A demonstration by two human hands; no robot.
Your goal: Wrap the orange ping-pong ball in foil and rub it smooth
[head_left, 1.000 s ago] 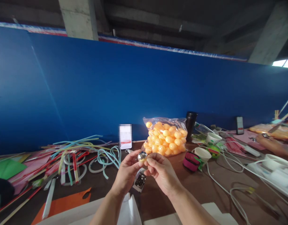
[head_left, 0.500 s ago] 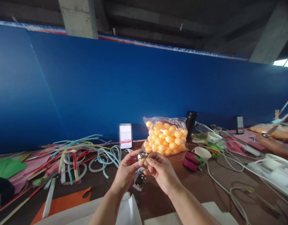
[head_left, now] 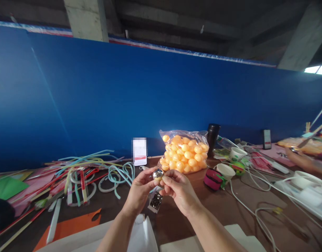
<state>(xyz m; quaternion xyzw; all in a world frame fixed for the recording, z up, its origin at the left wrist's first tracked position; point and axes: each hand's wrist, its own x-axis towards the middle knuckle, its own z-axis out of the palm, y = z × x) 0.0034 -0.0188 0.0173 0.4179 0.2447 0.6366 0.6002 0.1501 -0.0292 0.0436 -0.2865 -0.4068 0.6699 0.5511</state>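
Note:
Between my two hands, above the table, is a shiny silver ball [head_left: 158, 174] with a mirror-like surface. My left hand [head_left: 141, 187] grips it from the left between thumb and fingers. From the right, the thumb and fingertips of my right hand [head_left: 178, 188] pinch its edge; its other fingers are curled. What lies under the fingertips is hidden. Just below the hands stands a small open box [head_left: 153, 209] of dark, shiny little pieces, partly covered by them. Behind the hands rests a clear plastic bag of orange balls [head_left: 186, 154].
Coloured tubes [head_left: 121, 175] and sticks lie heaped at left beside an orange sheet [head_left: 69, 225]. A phone [head_left: 140, 151] leans on the blue partition [head_left: 150, 87]. Rightward are a pink pouch [head_left: 212, 179], paper cups [head_left: 225, 172], a black bottle [head_left: 213, 139], cables and another person's hand [head_left: 297, 157].
The whole view has shifted very slightly. Both hands keep the same hold on the silver ball, with no clear movement of their fingers.

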